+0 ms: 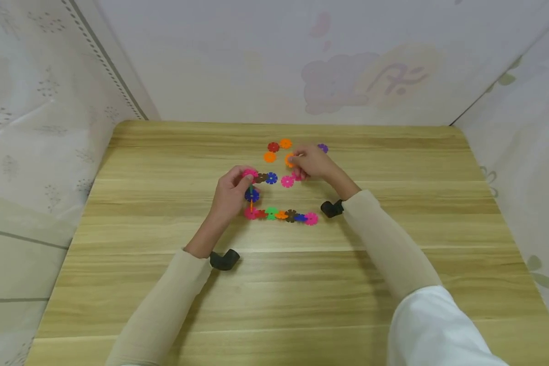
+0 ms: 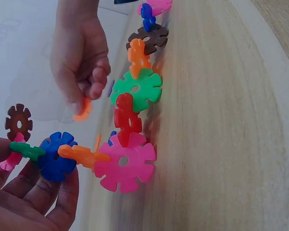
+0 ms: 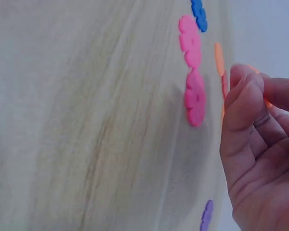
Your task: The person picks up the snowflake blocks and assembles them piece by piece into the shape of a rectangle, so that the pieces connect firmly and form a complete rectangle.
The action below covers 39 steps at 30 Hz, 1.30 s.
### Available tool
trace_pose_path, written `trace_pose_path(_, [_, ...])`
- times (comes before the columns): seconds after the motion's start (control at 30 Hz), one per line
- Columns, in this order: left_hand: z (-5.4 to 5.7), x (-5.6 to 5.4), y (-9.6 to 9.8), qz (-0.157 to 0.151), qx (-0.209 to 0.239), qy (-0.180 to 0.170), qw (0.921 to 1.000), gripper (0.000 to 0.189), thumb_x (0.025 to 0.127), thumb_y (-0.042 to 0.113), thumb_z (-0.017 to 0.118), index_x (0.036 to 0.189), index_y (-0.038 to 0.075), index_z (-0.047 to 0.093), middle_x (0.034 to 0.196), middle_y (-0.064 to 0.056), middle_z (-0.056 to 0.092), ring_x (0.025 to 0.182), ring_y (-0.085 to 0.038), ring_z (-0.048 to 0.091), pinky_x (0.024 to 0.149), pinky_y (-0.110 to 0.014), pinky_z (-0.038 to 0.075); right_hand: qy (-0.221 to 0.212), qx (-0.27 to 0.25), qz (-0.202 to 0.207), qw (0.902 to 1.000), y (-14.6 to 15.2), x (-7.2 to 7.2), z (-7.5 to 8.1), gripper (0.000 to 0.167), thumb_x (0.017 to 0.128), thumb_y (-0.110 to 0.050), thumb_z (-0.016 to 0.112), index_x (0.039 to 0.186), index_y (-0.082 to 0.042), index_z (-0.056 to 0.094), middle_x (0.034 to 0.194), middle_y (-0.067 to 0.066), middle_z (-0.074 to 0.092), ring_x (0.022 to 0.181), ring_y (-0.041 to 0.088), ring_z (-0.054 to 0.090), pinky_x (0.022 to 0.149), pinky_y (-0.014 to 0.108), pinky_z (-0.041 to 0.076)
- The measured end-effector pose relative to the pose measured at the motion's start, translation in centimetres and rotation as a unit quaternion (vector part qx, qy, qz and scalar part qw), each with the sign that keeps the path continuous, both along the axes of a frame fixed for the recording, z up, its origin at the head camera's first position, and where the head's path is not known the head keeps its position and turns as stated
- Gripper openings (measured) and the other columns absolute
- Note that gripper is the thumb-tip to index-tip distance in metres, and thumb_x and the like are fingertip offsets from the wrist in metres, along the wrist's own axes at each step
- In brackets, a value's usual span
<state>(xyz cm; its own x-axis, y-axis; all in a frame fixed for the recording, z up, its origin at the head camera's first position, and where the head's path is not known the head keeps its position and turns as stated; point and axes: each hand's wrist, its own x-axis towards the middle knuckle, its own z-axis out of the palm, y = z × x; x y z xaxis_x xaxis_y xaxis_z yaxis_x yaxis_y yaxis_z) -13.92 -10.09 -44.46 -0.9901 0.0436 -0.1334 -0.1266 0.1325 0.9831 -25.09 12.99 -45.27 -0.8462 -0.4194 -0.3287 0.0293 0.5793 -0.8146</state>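
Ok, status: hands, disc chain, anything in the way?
Left hand grips linked disc chain. Right hand pinches orange disc, apart from chain. Two pink discs lie near right hand; no obvious obstruction.

Beige sleeves (image 1: pixel 390 244) meet white cloth (image 1: pixel 434 330), with black angular wrist-worn pieces (image 1: pixel 224 260).

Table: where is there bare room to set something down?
The table is bare between the sleeves, left of the left hand, and right of the purple disc. Crowded: from that hand to the right hand, with the disc chain and pink discs.
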Motion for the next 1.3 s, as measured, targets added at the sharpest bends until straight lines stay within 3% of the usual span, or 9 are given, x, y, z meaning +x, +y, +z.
trace_pose_path(0.07, [-0.1, 0.0, -0.1, -0.002, -0.006, 0.000, 1.0000, 0.023, 0.103, 0.019, 0.050, 0.118, 0.007, 0.061, 0.110, -0.020, 0.066, 0.084, -0.027, 0.070, 0.062, -0.029, 0.055, -0.007, -0.012, 0.004, 0.9999, 0.1, 0.5, 0.3, 0.024, 0.102, -0.024, 0.052, 0.101, -0.003, 0.063, 0.070, 0.014, 0.063, 0.053, 0.022, 0.056, 0.051, 0.030, 0.050])
trace_pose_path(0.33, [-0.2, 0.1, -0.4, 0.007, -0.024, 0.013, 0.9996, 0.021, 0.101, 0.020, 0.054, 0.116, 0.009, 0.065, 0.100, -0.025, 0.067, 0.069, -0.017, 0.066, 0.051, -0.022, 0.042, -0.041, -0.068, 0.029, 0.9964, -0.7, 2.8, 1.5, 0.028, 0.101, -0.025, 0.053, 0.101, 0.001, 0.063, 0.071, 0.015, 0.059, 0.053, 0.019, 0.050, 0.051, 0.034, 0.048])
trace_pose_path(0.57, [-0.3, 0.0, -0.3, 0.010, -0.026, 0.011, 0.9995, 0.021, 0.102, 0.020, 0.052, 0.116, 0.010, 0.065, 0.091, -0.022, 0.067, 0.062, -0.016, 0.060, 0.048, -0.019, 0.034, -0.034, -0.094, 0.053, 0.9935, -1.4, 4.0, 1.9, 0.033, 0.101, -0.026, 0.053, 0.102, 0.005, 0.062, 0.072, 0.015, 0.058, 0.052, 0.019, 0.049, 0.050, 0.035, 0.047])
trace_pose_path(0.83, [-0.3, -0.1, -0.2, 0.014, -0.017, 0.009, 0.9997, 0.029, 0.102, 0.020, 0.052, 0.125, 0.007, 0.062, 0.095, -0.027, 0.066, 0.065, -0.013, 0.066, 0.048, -0.018, 0.036, -0.030, -0.113, 0.050, 0.9918, -1.7, 4.8, 2.2, 0.033, 0.102, -0.025, 0.053, 0.102, 0.007, 0.061, 0.079, 0.028, 0.060, 0.053, 0.020, 0.054, 0.055, 0.039, 0.053])
trace_pose_path(0.93, [-0.3, -0.1, -0.1, 0.012, -0.015, 0.007, 0.9998, 0.029, 0.102, 0.021, 0.052, 0.125, 0.006, 0.062, 0.098, -0.028, 0.066, 0.066, -0.013, 0.066, 0.048, -0.018, 0.036, -0.029, -0.117, 0.052, 0.9914, -1.9, 4.9, 2.3, 0.033, 0.102, -0.025, 0.053, 0.102, 0.007, 0.061, 0.080, 0.027, 0.061, 0.054, 0.020, 0.056, 0.056, 0.040, 0.055])
trace_pose_path(1.13, [-0.3, -0.2, 0.0, 0.007, -0.018, 0.005, 0.9998, 0.028, 0.103, 0.022, 0.051, 0.122, 0.006, 0.063, 0.103, -0.025, 0.067, 0.066, -0.017, 0.060, 0.050, -0.020, 0.038, -0.008, -0.120, 0.056, 0.9911, -2.3, 5.1, 2.4, 0.032, 0.102, -0.022, 0.051, 0.101, 0.007, 0.062, 0.078, 0.027, 0.062, 0.053, 0.019, 0.056, 0.054, 0.037, 0.055])
trace_pose_path(1.3, [-0.3, -0.3, 0.2, 0.007, -0.008, 0.002, 0.9999, 0.025, 0.104, 0.023, 0.047, 0.116, 0.007, 0.063, 0.112, -0.019, 0.068, 0.075, -0.021, 0.068, 0.055, -0.023, 0.045, 0.019, -0.119, 0.045, 0.9917, -2.9, 5.4, 2.6, 0.029, 0.102, -0.021, 0.051, 0.100, 0.006, 0.062, 0.078, 0.029, 0.062, 0.051, 0.021, 0.057, 0.051, 0.033, 0.053])
